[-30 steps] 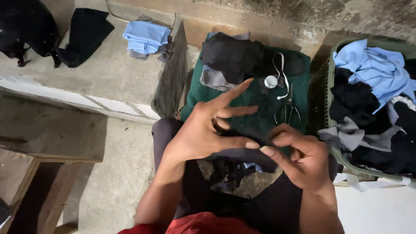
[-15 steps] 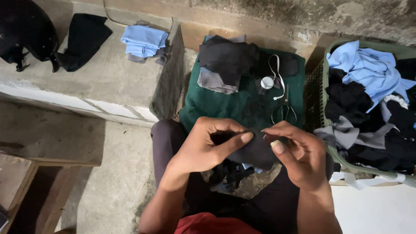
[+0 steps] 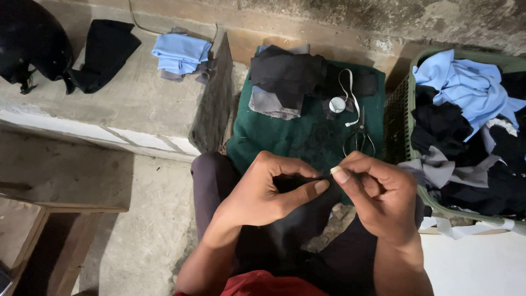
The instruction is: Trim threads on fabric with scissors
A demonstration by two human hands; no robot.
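Black cloth (image 3: 290, 219) lies bunched over my lap, and both hands work it right at its upper edge. My left hand (image 3: 263, 192) is curled closed on a fold of it, thumb stretched along the top so the edge is kept taut and raised toward me. My right hand (image 3: 378, 197) meets it from the other side with thumb and forefinger pinched tight together just beside the left thumb tip. I judge the cloth sits high and close like this so the fine work falls under my eyes.

Green fabric (image 3: 296, 137) is spread ahead of my knees as a mat, which keeps the small tools within reach: dark scissors (image 3: 359, 140), a round white spool (image 3: 337, 104) with a white tape (image 3: 350, 93) looping by it, and a heap of dark and grey pieces (image 3: 290, 77). A green basket (image 3: 402, 109) stuffed with blue, black and grey garments stands to my right, near enough to draw from. On the concrete ledge (image 3: 109, 109) to my left rest a folded blue garment (image 3: 181, 52), a black cloth and a black helmet (image 3: 30, 44).

Whatever the right fingertips pinch is too small to make out; it may be a needle or thread, but I cannot tell. The black cloth blends with my dark trousers, so its lower edge is lost, and the basket is cut off at the frame's side.
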